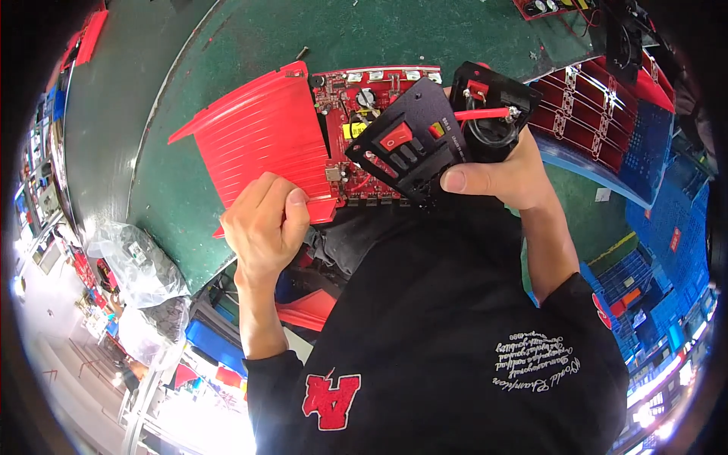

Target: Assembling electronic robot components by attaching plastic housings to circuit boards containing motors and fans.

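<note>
Your left hand (264, 224) pinches the near edge of the red finned housing (262, 140) on the green bench (182, 174); your right hand (497, 178) grips the black switch panel (406, 148) over the circuit board (353, 98). You seem mid-fitting; next, align the panel squarely.

Left hand (264, 224) grips the red ribbed housing (262, 144); right hand (504, 178) holds the black switch panel (409, 148).

Left hand (264, 227) fisted, fingers curled tight. Right hand (506, 176) raised, thumb extended leftward, fingers probably clamped behind, hidden.
</note>
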{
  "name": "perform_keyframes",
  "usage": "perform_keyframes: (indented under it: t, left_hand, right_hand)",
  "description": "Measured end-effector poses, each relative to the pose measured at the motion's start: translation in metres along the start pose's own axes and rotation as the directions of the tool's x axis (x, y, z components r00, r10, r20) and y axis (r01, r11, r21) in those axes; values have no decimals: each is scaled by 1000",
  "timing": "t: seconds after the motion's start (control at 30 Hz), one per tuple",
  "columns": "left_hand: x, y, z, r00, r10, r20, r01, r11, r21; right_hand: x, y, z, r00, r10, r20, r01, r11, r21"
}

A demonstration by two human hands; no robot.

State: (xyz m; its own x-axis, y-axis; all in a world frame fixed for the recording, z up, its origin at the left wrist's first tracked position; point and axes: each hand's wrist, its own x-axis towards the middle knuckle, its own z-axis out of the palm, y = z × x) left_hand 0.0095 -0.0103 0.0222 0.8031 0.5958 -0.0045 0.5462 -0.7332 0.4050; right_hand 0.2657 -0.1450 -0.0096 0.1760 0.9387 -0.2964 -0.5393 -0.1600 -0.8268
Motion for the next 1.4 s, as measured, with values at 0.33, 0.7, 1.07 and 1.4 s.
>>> perform_keyframes:
  t: [0.33,0.7,1.07,1.4]
  left_hand:
    - [3,6,-3,999,-4,43,3,999,37]
    - [2,7,-5,998,-21,64,21,1000,10]
    - [3,5,-3,997,-31,76,34,999,-38]
    - [-2,8,-2,997,-38,-62,49,983,180]
  right_hand:
    - [4,-1,-4,996,-25,83,32,995,-96]
    - [1,2,-4,990,-31,137,42,996,-75]
    - [8,-8,-3,990,104,97,-102,995,-22]
    - [7,-24,19,996,-59,-62,25,898,-440]
